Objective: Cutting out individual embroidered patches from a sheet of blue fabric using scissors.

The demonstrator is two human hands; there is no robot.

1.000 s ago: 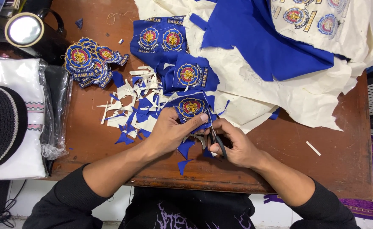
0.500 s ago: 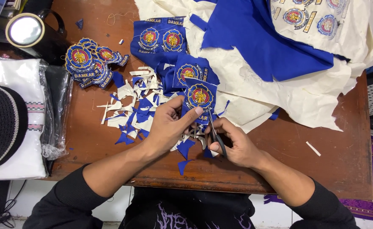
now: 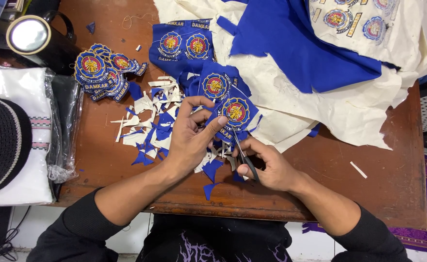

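1. Brown wooden table (image 3: 393, 194), spread across its far half with cream cloth (image 3: 320, 111) and blue cloth (image 3: 296, 43); more round emblems stitched on the cream piece at the top right.
2. At the left edge, a black cap (image 3: 0, 140) lying on a white folded garment (image 3: 24, 160) in clear plastic, with a round lamp (image 3: 28, 35) behind them.
3. Left of centre, a stack of cut patches (image 3: 102, 70); just beside it, a litter of blue and cream scraps (image 3: 150, 126) reaching under the hands.
4. Left hand (image 3: 189, 140) over the scraps, thumb and fingers pinched closed on the left side of the patch, holding it lifted and tilted above the table.
5. Right hand (image 3: 266, 165) just below and right of it, fingers curled tight through the loops of the scissors; whether the blades are parted cannot be told.
6. Patch (image 3: 236, 112): blue, with a round red-and-gold emblem, rough blue margin not yet trimmed on its lower side, touching the scissor tips.
7. Scissors (image 3: 242, 155): small, dark, tips pointing up at the patch's lower edge.
8. Likely best done with short snips near the tips, turning the patch with the left hand rather than swinging the scissors, keeping close to the stitched border without nicking it, and keeping the left fingertips back from the blades.
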